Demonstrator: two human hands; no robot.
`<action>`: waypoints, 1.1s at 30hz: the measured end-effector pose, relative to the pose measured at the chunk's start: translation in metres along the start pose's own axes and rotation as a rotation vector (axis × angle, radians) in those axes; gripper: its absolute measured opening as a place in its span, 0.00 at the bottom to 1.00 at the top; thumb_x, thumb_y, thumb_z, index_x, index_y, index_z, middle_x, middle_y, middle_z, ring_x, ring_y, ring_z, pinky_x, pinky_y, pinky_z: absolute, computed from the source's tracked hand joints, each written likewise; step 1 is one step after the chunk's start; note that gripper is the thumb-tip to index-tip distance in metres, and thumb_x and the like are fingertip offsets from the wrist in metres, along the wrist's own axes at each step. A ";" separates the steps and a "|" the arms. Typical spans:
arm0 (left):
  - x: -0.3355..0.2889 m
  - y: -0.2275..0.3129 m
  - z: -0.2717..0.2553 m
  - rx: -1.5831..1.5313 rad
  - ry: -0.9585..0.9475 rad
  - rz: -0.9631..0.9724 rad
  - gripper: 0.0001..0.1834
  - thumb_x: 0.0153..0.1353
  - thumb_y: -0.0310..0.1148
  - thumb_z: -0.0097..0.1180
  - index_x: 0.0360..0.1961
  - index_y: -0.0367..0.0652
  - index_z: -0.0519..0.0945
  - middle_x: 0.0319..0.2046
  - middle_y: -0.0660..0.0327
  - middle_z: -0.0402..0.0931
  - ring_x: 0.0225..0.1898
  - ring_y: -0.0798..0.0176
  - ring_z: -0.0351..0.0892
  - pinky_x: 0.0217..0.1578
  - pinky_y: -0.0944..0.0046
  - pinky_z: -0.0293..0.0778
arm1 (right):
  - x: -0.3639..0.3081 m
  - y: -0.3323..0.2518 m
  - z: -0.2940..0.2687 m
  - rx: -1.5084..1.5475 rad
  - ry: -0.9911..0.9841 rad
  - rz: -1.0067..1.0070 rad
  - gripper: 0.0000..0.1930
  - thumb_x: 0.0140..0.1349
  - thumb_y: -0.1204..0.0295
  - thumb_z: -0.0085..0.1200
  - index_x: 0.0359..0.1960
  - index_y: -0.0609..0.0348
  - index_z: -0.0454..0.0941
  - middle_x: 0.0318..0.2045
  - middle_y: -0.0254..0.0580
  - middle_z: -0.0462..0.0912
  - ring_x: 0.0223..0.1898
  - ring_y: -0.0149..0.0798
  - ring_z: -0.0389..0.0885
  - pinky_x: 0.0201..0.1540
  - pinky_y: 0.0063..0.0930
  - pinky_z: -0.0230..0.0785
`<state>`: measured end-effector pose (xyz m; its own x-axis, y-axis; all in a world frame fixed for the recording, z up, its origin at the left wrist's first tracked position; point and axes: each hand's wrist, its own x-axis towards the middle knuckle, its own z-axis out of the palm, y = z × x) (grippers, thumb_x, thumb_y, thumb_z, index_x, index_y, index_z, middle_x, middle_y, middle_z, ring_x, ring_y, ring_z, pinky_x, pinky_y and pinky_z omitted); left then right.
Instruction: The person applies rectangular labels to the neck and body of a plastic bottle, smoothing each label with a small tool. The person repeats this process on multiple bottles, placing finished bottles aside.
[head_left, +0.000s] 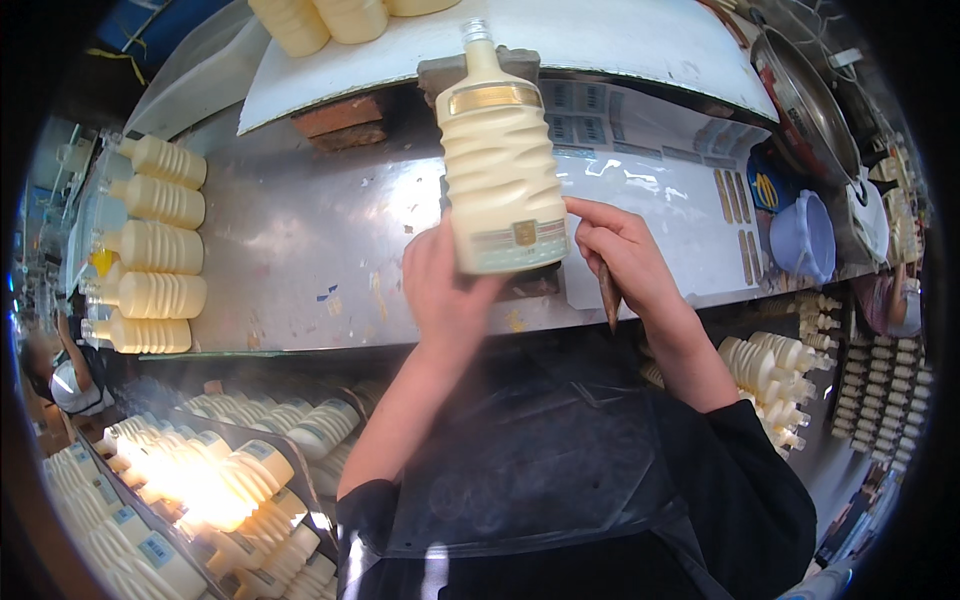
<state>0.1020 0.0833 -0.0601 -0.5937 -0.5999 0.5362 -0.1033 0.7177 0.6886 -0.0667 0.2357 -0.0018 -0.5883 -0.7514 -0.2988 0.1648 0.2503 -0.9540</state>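
A cream bottle with wavy ridges lies with its neck pointing away, in the middle of the bench. It bears a gold band near the shoulder and a decorated label strip near its base. My left hand, slightly blurred, grips the bottle's lower left side; some of its fingers are hidden behind it. On the other side, my right hand keeps a brown pointed stick in its curled fingers, tip down. Its index finger reaches out to the bottle's right edge by the label strip. A dark support block shows behind the neck.
Several cream bottles lie in a column on the metal bench at left. Label strips lie on white sheeting at right, beside a lavender bucket. Bricks prop a white board. More bottles fill racks below.
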 end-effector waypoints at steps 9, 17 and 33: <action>-0.001 0.002 -0.005 -0.206 -0.162 -0.195 0.36 0.65 0.45 0.64 0.69 0.37 0.71 0.56 0.49 0.77 0.59 0.45 0.72 0.62 0.50 0.64 | -0.010 -0.010 -0.003 -0.028 -0.046 -0.097 0.24 0.62 0.78 0.45 0.60 0.64 0.81 0.32 0.31 0.82 0.33 0.22 0.75 0.39 0.20 0.71; -0.011 -0.013 -0.008 -0.270 -0.212 -0.258 0.26 0.76 0.49 0.54 0.60 0.37 0.76 0.60 0.54 0.74 0.62 0.56 0.71 0.65 0.57 0.63 | -0.013 -0.012 0.002 -0.101 -0.058 -0.237 0.23 0.69 0.79 0.45 0.64 0.64 0.78 0.24 0.25 0.71 0.28 0.21 0.68 0.33 0.18 0.66; -0.010 -0.012 -0.010 -0.217 -0.261 -0.237 0.35 0.71 0.44 0.60 0.73 0.37 0.67 0.63 0.49 0.72 0.66 0.48 0.66 0.68 0.52 0.59 | -0.014 -0.014 0.002 -0.131 -0.038 -0.222 0.24 0.67 0.79 0.45 0.65 0.62 0.79 0.23 0.25 0.71 0.27 0.20 0.68 0.33 0.18 0.66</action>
<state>0.1170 0.0769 -0.0691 -0.7593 -0.6094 0.2281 -0.1071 0.4627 0.8800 -0.0595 0.2412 0.0155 -0.5676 -0.8188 -0.0859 -0.0701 0.1520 -0.9859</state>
